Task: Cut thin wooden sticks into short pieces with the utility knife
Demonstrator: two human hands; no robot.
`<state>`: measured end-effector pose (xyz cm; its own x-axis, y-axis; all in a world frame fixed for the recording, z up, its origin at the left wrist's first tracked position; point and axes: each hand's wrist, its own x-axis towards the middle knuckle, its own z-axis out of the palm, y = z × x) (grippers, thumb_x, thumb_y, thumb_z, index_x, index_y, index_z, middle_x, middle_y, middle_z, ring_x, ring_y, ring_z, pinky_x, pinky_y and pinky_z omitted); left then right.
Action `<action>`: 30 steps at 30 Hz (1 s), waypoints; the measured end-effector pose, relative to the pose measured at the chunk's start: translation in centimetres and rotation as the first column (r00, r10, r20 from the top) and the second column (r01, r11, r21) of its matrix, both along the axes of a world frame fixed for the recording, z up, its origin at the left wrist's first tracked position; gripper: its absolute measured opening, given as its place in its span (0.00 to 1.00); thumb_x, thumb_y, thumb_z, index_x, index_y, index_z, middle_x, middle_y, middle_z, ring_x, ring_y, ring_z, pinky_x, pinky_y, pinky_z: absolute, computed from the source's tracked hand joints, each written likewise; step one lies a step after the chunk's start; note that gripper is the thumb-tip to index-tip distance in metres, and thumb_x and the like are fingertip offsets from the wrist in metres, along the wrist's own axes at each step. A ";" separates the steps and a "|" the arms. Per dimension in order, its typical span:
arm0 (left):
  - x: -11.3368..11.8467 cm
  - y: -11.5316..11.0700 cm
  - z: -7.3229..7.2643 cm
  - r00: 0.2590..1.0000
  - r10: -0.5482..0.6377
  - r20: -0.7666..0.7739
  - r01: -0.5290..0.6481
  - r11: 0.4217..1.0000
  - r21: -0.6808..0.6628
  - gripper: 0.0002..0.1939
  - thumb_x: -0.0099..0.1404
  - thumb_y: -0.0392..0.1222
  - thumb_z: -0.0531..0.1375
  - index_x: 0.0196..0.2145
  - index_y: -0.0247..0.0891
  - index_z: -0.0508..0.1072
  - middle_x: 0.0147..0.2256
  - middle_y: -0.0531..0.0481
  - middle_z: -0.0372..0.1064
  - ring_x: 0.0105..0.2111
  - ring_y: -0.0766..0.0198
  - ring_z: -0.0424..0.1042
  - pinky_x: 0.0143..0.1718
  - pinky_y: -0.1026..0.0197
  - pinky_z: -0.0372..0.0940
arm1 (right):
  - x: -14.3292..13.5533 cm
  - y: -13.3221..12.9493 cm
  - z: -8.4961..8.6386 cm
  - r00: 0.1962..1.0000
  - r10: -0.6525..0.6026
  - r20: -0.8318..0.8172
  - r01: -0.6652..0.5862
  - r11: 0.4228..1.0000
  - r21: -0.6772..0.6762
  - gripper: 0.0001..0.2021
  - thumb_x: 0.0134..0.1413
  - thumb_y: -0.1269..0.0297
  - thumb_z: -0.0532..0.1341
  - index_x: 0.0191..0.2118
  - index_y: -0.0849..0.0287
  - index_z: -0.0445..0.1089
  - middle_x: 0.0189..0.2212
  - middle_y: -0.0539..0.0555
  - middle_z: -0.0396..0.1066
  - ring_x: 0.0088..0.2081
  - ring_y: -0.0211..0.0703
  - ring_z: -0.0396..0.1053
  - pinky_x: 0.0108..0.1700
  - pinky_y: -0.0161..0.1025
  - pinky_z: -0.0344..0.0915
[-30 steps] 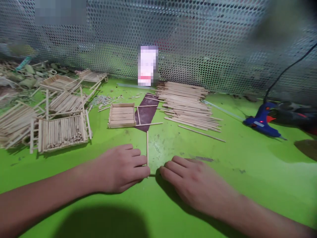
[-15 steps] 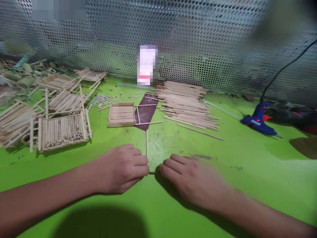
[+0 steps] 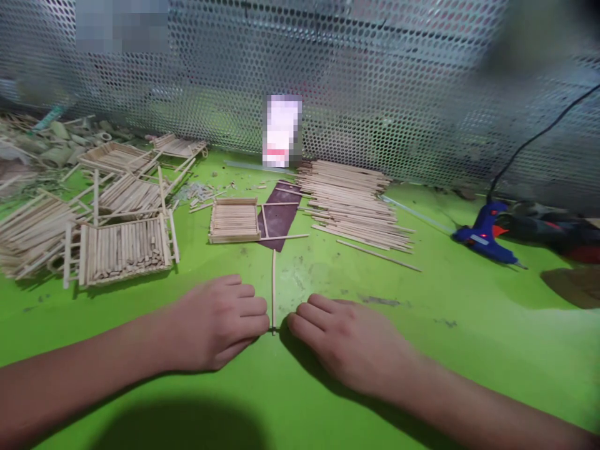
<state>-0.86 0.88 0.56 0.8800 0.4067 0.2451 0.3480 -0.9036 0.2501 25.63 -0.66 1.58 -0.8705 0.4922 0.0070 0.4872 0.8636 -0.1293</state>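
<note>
My left hand (image 3: 229, 325) lies closed on the green table, its fingertips pressed against a thin dark strip (image 3: 277, 329). My right hand (image 3: 342, 337) is closed at the strip's other end, a short gap away from the left. The strip is narrow and mostly hidden by my fingers; its kind cannot be made out. Between the hands a single wooden stick (image 3: 274, 287) points away from me, its near end at the strip. Beyond it lies a small slatted stick frame (image 3: 235, 220) with two shafts, partly over a dark brown sheet (image 3: 281, 219).
A pile of wooden sticks (image 3: 349, 203) lies behind, with a loose stick (image 3: 379, 255) before it. Several stick-built carts (image 3: 126, 250) crowd the left. A blue glue gun (image 3: 487, 234) with a black cord is at right. A perforated metal screen (image 3: 210, 81) closes the back.
Both hands have shifted slightly left relative to the stick and come closer together. The stick's near end now shows between them at the strip. The view has tilted a little.
</note>
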 end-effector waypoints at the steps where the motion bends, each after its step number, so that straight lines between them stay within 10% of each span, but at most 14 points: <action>1: -0.1 0.0 0.0 1.000 0.001 -0.003 -0.001 1.000 0.002 0.09 0.70 0.29 0.56 0.32 0.39 0.64 0.29 0.53 0.66 0.30 0.61 0.61 0.33 0.54 0.50 | 0.0 0.0 -0.1 1.000 -0.001 0.000 0.001 1.000 0.001 0.05 0.65 0.74 0.58 0.43 0.58 0.67 0.34 0.51 0.71 0.34 0.44 0.62 0.36 0.42 0.57; 9: 0.2 0.0 -0.1 0.998 0.051 0.023 -0.053 0.995 0.086 0.04 0.73 0.41 0.58 0.41 0.38 0.71 0.37 0.49 0.75 0.34 0.58 0.68 0.36 0.53 0.57 | 0.0 -0.4 -0.3 0.999 -0.044 -0.019 0.045 0.997 0.056 0.01 0.67 0.70 0.59 0.42 0.58 0.68 0.34 0.52 0.70 0.35 0.45 0.61 0.35 0.44 0.55; 13: 0.9 -0.3 -0.4 0.983 0.143 0.114 -0.150 0.987 0.054 0.19 0.72 0.52 0.61 0.52 0.35 0.72 0.52 0.41 0.76 0.49 0.51 0.74 0.53 0.49 0.64 | 0.0 -0.9 -0.4 0.998 -0.042 -0.045 0.046 0.995 0.088 0.01 0.68 0.69 0.60 0.43 0.59 0.68 0.35 0.52 0.71 0.34 0.46 0.60 0.36 0.45 0.56; 30: 1.2 -1.0 -0.9 0.974 0.183 0.136 -0.192 0.979 0.062 0.11 0.76 0.45 0.58 0.47 0.37 0.77 0.50 0.47 0.80 0.48 0.54 0.80 0.51 0.48 0.71 | 0.9 -0.9 0.2 0.998 -0.041 -0.036 0.044 0.995 0.087 0.04 0.66 0.71 0.61 0.45 0.58 0.68 0.35 0.51 0.71 0.35 0.46 0.60 0.34 0.46 0.55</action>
